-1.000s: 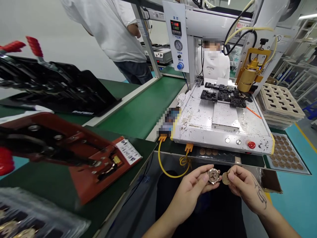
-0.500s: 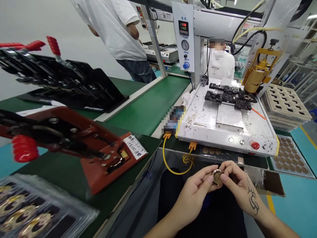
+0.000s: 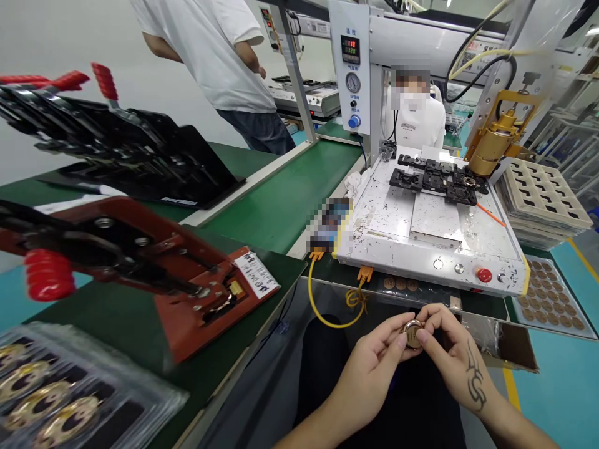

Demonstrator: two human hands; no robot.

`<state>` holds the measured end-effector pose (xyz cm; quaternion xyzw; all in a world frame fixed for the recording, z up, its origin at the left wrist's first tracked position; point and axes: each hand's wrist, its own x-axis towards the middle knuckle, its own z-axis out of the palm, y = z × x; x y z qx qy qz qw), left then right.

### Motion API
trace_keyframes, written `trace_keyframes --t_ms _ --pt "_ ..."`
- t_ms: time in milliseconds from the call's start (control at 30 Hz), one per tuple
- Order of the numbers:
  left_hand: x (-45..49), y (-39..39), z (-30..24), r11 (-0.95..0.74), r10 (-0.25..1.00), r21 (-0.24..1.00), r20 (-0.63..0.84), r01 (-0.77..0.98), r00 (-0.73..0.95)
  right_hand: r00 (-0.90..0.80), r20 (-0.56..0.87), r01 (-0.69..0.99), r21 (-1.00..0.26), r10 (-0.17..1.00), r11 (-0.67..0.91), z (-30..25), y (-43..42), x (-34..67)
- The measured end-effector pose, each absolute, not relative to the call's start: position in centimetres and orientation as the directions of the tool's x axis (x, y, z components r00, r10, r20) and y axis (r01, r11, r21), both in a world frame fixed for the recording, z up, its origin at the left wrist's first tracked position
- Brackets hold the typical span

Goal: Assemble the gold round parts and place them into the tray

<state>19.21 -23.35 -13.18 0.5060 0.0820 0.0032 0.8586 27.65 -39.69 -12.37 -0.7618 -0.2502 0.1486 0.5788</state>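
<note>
Both of my hands meet over my lap, low in the middle of the view. My left hand (image 3: 374,365) pinches a small round metal ring part (image 3: 412,333) from the left. My right hand (image 3: 452,358), with a tattoo on its back, presses a small gold disc into that ring with thumb and fingertips. The ring and the disc sit together between my fingertips, and my fingers partly hide them.
A white dispensing machine (image 3: 435,218) with black fixtures, a brass nozzle (image 3: 491,140) and a red button stands ahead. A red clamp jig (image 3: 154,268) lies left, a tray of gold discs (image 3: 552,299) right. Two people stand behind the green conveyor (image 3: 281,199).
A second ago the ring and the gold disc were apart, one in each hand. My right hand has brought the disc onto the ring, and both hands now press them together.
</note>
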Motion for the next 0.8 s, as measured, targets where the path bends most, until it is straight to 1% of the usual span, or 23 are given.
trace_keyframes --t_ms 67,133,267,333,400,467,500,533,567,600,633,700,767,800 --pt "19.1 -23.4 -13.5 0.441 0.101 0.895 -0.126 0.069 0.987 0.835 0.081 0.237 -0.946 0.545 -0.222 -12.6 -39.6 27.5" --pt "19.0 -23.5 -13.9 0.365 0.123 0.929 -0.109 0.057 0.986 0.828 0.132 0.299 -0.926 0.545 -0.230 -12.8 -39.6 27.4" --pt "18.9 -23.3 -15.0 0.155 0.168 0.988 -0.030 0.003 0.985 0.791 0.253 0.468 -0.836 0.557 -0.286 -13.8 -39.6 27.6" --pt "18.9 -22.9 -15.4 0.040 0.158 0.999 0.030 -0.036 0.987 0.770 0.289 0.531 -0.785 0.569 -0.320 -14.3 -39.6 27.9" --pt "18.8 -22.2 -15.4 -0.086 0.122 0.993 0.087 -0.077 0.989 0.703 0.338 0.610 -0.738 0.626 -0.287 -14.7 -39.5 28.4" --pt "18.8 -21.4 -15.0 -0.164 0.083 0.980 0.123 -0.108 0.989 0.607 0.403 0.688 -0.698 0.685 -0.199 -14.8 -39.2 28.7" --pt "18.8 -21.0 -14.7 -0.153 0.085 0.981 0.131 -0.117 0.988 0.580 0.437 0.702 -0.696 0.687 -0.151 -14.8 -38.9 28.9" --pt "18.8 -20.7 -14.2 -0.103 0.109 0.987 0.132 -0.121 0.985 0.583 0.460 0.694 -0.711 0.670 -0.116 -14.7 -38.6 28.9" --pt "18.9 -20.4 -13.8 -0.026 0.150 0.992 0.122 -0.119 0.981 0.614 0.457 0.657 -0.748 0.644 -0.094 -14.5 -38.1 29.0" --pt "18.9 -20.1 -13.2 0.057 0.200 0.992 0.101 -0.114 0.975 0.661 0.420 0.586 -0.806 0.622 -0.078 -14.2 -37.7 29.0" --pt "18.9 -19.9 -12.7 0.127 0.251 0.986 0.071 -0.105 0.966 0.712 0.351 0.483 -0.873 0.608 -0.062 -13.9 -37.1 28.9" --pt "18.8 -19.6 -11.7 0.202 0.309 0.977 0.004 -0.070 0.951 0.771 0.172 0.227 -0.974 0.613 -0.012 -13.3 -35.9 28.7" --pt "18.6 -19.3 -10.8 0.228 0.319 0.973 -0.047 -0.028 0.947 0.759 0.054 0.022 -0.998 0.649 0.057 -12.9 -34.9 28.5" --pt "18.3 -19.2 -10.4 0.237 0.318 0.971 -0.066 -0.012 0.946 0.745 0.031 -0.034 -0.996 0.667 0.084 -12.8 -34.4 28.4"
